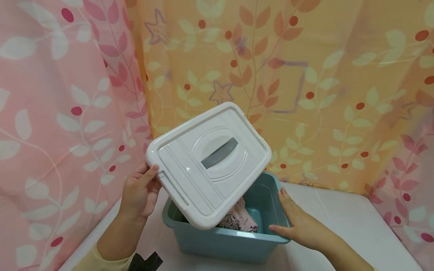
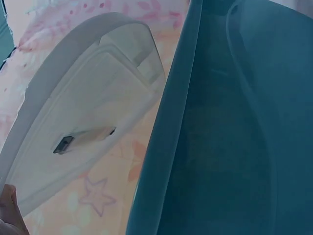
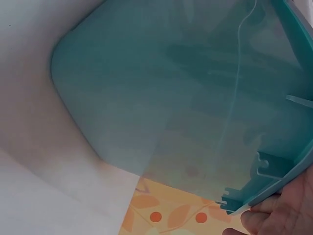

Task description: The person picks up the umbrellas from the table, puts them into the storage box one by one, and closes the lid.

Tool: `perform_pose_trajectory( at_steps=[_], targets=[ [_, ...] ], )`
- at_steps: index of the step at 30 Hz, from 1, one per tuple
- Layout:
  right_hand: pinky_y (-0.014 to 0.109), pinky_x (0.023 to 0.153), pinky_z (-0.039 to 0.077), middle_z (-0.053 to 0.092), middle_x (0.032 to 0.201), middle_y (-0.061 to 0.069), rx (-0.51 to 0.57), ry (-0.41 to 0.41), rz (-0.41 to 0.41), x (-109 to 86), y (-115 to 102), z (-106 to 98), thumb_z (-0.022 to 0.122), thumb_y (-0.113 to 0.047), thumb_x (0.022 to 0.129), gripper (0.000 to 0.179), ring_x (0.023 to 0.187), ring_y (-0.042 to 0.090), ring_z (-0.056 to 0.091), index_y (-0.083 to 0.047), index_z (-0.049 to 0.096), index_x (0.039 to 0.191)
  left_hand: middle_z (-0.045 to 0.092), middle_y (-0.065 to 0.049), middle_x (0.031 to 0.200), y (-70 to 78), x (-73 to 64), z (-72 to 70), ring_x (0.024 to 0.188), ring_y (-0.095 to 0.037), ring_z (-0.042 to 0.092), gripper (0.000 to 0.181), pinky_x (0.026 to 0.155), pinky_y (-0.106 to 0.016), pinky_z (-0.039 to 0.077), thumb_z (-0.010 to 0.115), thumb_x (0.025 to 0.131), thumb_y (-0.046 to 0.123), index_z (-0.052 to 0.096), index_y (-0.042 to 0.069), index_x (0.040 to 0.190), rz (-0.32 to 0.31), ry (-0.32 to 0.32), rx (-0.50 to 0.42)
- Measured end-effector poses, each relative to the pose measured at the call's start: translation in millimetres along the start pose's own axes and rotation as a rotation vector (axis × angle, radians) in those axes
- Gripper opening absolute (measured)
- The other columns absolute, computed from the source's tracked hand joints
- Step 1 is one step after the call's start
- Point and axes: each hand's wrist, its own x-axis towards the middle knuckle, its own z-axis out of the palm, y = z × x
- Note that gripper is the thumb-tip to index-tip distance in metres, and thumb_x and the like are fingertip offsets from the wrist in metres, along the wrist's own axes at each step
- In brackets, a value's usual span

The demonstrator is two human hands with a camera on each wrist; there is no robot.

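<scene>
My left hand [image 1: 140, 192] pinches the left corner of a white plastic lid [image 1: 183, 169], thumb on top. The lid tilts above a blue-green storage bin [image 1: 223, 244] and has a grey handle [image 1: 219, 153] in its middle. At the bin's right end, my right hand [image 1: 300, 224] grips the rim, its thumb over the near corner. Crumpled pale pink cloth [image 1: 242, 218] lies inside the bin, partly hidden by the lid. The left wrist view shows the lid's underside [image 2: 93, 103] beside the bin wall [image 2: 164, 147]; the right wrist view shows the bin's outside [image 3: 161, 93].
The bin stands on a white tabletop [image 1: 325, 210]. Behind it hangs a yellow leaf-patterned curtain [image 1: 325, 124], with a pink one [image 1: 61, 150] along the left and more pink cloth at the right. A black strap [image 1: 145, 262] shows by the left sleeve.
</scene>
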Motion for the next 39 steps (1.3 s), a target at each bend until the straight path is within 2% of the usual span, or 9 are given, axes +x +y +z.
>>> perform_pose_trajectory(
  at_steps=[6,9,13,17,21,25,28,33,39],
  targets=[
    [0.066,0.099,0.016,-0.002,0.151,0.021,0.104,-0.025,0.03,4.0,7,-12,0.056,-0.051,0.086,0.095,0.135,0.043,0.005,0.001,0.003,0.145,0.062,0.0,0.117,-2.1,-1.9,8.5,0.099,-0.015,0.063,0.054,0.083,-0.03,0.047,0.06,0.089,0.017,0.04,0.002,0.137,-0.075,0.021,0.087],
    [0.07,0.095,0.013,0.001,0.149,0.026,0.188,0.017,0.051,11.5,14,-26,0.048,-0.042,0.093,0.082,0.133,0.049,0.005,0.001,0.002,0.145,0.059,-0.001,0.121,-2.0,-1.7,10.0,0.102,-0.016,0.062,0.056,0.084,-0.03,0.047,0.06,0.089,0.018,0.039,0.003,0.138,-0.089,0.018,0.091],
    [0.075,0.09,0.012,0.001,0.148,0.029,0.283,0.068,0.116,27.2,25,-52,0.035,-0.042,0.097,0.073,0.131,0.054,0.003,-0.002,-0.003,0.146,0.056,-0.002,0.124,-1.1,-2.2,11.0,0.103,-0.016,0.061,0.056,0.084,-0.03,0.046,0.06,0.089,0.018,0.038,0.004,0.139,-0.089,0.004,0.09],
    [0.074,0.089,0.016,0.001,0.149,0.028,0.32,0.113,0.14,46.4,34,-75,0.039,-0.044,0.096,0.075,0.129,0.055,0.006,-0.004,0.001,0.147,0.058,-0.001,0.123,-0.8,-2.1,13.7,0.103,-0.016,0.062,0.055,0.084,-0.03,0.046,0.059,0.089,0.018,0.039,0.005,0.139,-0.087,0.008,0.093],
    [0.072,0.09,0.022,0.007,0.149,0.026,0.297,0.154,0.147,64.5,37,-91,0.045,-0.045,0.093,0.075,0.128,0.056,0.014,-0.006,0.012,0.147,0.059,0.0,0.121,-2.1,-1.8,18.7,0.103,-0.016,0.061,0.055,0.084,-0.031,0.047,0.059,0.089,0.019,0.039,0.006,0.138,-0.09,0.007,0.101],
    [0.07,0.094,0.019,0.012,0.149,0.024,0.3,0.163,0.149,81.7,37,-99,0.044,-0.052,0.092,0.076,0.131,0.049,0.015,-0.01,0.014,0.147,0.061,-0.001,0.117,-4.5,-1.7,22.8,0.099,-0.016,0.063,0.05,0.083,-0.031,0.048,0.058,0.091,0.017,0.042,0.003,0.136,-0.077,-0.005,0.095],
    [0.066,0.098,0.018,0.019,0.148,0.023,0.329,0.163,0.135,92.0,34,-102,0.044,-0.051,0.092,0.075,0.133,0.045,0.017,-0.007,0.017,0.147,0.063,-0.002,0.109,-6.8,-1.4,24.5,0.091,-0.014,0.065,0.042,0.08,-0.029,0.05,0.056,0.091,0.014,0.048,0.001,0.13,-0.062,-0.015,0.079],
    [0.058,0.101,0.025,0.035,0.14,0.023,0.354,0.185,0.103,103.7,28,-101,0.047,-0.042,0.094,0.065,0.128,0.041,0.032,-0.001,0.031,0.141,0.063,-0.002,0.104,-9.0,-1.1,25.8,0.086,-0.013,0.065,0.037,0.077,-0.027,0.051,0.056,0.091,0.014,0.053,0.002,0.126,-0.058,-0.029,0.069],
    [0.052,0.093,0.04,0.05,0.127,0.024,0.225,0.252,0.118,108.9,26,-96,0.05,-0.033,0.094,0.05,0.115,0.038,0.048,0.001,0.047,0.131,0.063,0.0,0.106,-9.8,-1.9,24.7,0.087,-0.012,0.064,0.043,0.078,-0.026,0.05,0.056,0.091,0.015,0.048,0.001,0.131,-0.078,-0.034,0.08]
  ],
)
